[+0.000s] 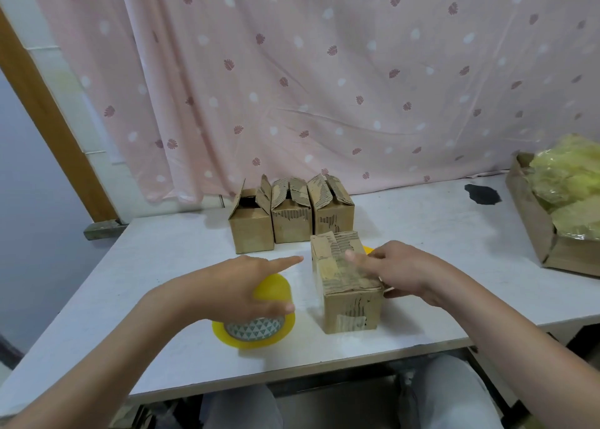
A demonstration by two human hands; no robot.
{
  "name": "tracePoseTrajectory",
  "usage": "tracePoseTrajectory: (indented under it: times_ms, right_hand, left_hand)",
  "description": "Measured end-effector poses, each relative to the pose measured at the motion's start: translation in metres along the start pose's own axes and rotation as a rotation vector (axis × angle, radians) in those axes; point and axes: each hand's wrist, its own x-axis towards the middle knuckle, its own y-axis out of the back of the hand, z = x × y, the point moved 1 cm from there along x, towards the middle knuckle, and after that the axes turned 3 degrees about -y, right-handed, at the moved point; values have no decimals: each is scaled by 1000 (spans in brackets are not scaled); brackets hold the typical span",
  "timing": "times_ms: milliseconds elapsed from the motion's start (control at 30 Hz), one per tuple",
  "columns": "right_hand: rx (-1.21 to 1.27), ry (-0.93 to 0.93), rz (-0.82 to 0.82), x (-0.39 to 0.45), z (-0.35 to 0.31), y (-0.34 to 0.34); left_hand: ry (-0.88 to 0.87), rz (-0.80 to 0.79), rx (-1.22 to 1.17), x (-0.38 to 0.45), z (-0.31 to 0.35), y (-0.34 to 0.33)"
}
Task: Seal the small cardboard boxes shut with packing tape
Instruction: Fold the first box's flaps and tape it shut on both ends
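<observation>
Yellow tape roll (256, 326) gripped by the left hand (233, 289) beside the closed box (347, 285) at mid-bench.
Right hand (396, 269) steadies that box, fingers curled round its right side; judging next, pull tape across its top seam.

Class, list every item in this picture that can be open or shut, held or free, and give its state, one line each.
Near box: flaps folded shut, right hand on it.
Three back boxes: flaps up, open.
Tape roll: on the table, gripped by the left hand.
Left hand: grips the roll, forefinger pointing out.
Right hand: fingers on the near box's top and side.
Large side box: open, yellow plastic inside.
</observation>
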Motion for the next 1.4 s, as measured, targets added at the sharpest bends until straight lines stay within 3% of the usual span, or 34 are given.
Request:
tracePoseTrajectory:
  times_ms: [133, 200, 367, 500, 667, 800, 967, 1067, 1400]
  right_hand:
    - [-328, 40, 451, 34, 8, 14]
    - [-507, 76, 534, 49, 12, 17]
    - [-773, 56, 402, 75, 24, 13]
    - [-844, 18, 324, 78, 28, 14]
    - [-650, -56, 300, 48, 2, 25]
    - [-471, 28, 285, 2, -36, 37]
    - [-326, 156, -12, -56, -80, 22]
    - [-406, 180, -147, -69, -89, 9]
    - [-716, 125, -263, -58, -111, -8]
  left_hand:
    - [22, -6, -38, 5, 6, 8]
    - [36, 20, -21, 10, 5, 9]
    - [26, 10, -67, 20, 2, 6]
    - [11, -8, -136, 23, -1, 12]
    - [-12, 22, -312, 26, -6, 5]
    - [-35, 98, -414, 27, -9, 1]
    - [-25, 52, -425, 28, -10, 6]
    - [12, 27, -465, 29, -11, 8]
    - [68, 52, -501, 33, -10, 5]
